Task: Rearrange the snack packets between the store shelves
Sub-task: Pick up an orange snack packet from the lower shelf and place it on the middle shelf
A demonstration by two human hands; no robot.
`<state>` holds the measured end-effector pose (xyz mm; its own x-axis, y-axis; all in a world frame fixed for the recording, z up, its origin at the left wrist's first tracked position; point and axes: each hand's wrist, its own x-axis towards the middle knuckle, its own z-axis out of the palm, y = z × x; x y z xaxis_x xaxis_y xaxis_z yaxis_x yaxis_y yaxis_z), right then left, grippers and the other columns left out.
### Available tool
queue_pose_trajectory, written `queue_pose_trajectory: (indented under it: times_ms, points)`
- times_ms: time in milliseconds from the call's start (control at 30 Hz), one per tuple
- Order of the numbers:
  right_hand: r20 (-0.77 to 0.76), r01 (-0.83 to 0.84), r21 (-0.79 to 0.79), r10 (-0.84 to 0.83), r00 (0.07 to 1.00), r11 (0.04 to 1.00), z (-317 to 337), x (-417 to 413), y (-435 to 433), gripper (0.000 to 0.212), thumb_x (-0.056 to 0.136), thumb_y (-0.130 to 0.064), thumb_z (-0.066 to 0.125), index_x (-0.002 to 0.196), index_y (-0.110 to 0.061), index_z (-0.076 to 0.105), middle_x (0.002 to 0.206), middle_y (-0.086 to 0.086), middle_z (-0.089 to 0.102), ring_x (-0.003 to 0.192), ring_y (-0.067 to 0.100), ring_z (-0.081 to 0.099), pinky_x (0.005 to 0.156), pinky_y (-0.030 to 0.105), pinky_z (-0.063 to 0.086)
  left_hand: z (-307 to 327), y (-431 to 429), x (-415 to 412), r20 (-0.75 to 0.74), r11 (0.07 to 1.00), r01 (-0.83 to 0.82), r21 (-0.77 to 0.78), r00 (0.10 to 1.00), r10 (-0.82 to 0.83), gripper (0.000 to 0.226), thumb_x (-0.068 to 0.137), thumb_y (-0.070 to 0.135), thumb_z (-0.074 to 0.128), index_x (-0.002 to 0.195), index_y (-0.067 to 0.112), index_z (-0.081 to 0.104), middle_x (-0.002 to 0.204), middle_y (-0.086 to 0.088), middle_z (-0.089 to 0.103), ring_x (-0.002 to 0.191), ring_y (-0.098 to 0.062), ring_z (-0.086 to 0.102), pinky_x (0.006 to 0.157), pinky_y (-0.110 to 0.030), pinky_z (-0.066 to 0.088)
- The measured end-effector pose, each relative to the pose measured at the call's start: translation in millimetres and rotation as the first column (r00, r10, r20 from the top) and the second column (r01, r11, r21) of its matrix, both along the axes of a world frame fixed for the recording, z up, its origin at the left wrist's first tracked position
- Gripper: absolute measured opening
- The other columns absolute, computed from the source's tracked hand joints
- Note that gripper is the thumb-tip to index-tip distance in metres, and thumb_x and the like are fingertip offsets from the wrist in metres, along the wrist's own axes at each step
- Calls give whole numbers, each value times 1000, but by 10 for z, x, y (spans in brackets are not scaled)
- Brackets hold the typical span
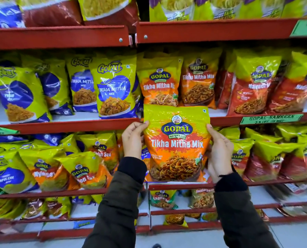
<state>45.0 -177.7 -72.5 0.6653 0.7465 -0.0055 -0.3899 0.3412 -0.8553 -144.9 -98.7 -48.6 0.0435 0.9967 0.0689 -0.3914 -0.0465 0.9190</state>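
Observation:
I hold a yellow and orange Gopal Tikha Mitha Mix packet (176, 144) upright in front of the shelves. My left hand (133, 138) grips its left edge and my right hand (219, 151) grips its right edge. Directly above it, on the middle shelf (65, 125), stand two matching Tikha Mitha Mix packets (159, 83). Blue and yellow Gokul packets (113, 90) fill that shelf to the left. The held packet hides part of the shelf behind it.
Red Gopal packets (252, 86) stand on the right of the middle shelf. The lower shelf (47, 193) holds Nylon Sev packets (84, 170) and more red ones. Red shelf edges jut out above and below. A green price label (271, 119) hangs at right.

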Motion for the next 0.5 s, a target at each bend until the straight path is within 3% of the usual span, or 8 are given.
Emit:
queue_pose_trajectory:
  times_ms: [133,233,400,500]
  points:
    - [3,53,32,-54,999,998,197,301,248,17,89,-24,72,95,-9,78,85,2,77,88,21,67,82,35,53,210,307,351,12,998,54,18,998,-54,38,86,8,66,56,21,47,42,12,52,35,2,42,35,-12,32]
    - [49,120,89,-125,991,989,414,603,478,14,89,-23,72,81,-12,75,76,-3,77,79,17,68,78,33,55,418,566,696,28,994,108,30,994,-109,35,87,8,65,59,21,48,42,11,54,32,3,43,32,-11,30]
    - [147,165,151,-187,971,975,812,1209,981,21,91,-26,69,72,-19,71,67,-8,74,57,10,68,57,28,56,734,1114,1323,12,979,182,88,983,-183,35,90,10,65,62,21,46,43,12,51,34,3,40,32,-11,29]
    - [166,199,173,-227,959,965,909,1505,1313,39,91,-25,69,53,-25,63,60,-9,64,62,11,59,68,30,53,808,1429,1634,56,983,171,70,983,-175,36,89,7,64,62,20,45,57,10,61,38,5,47,38,-11,35]
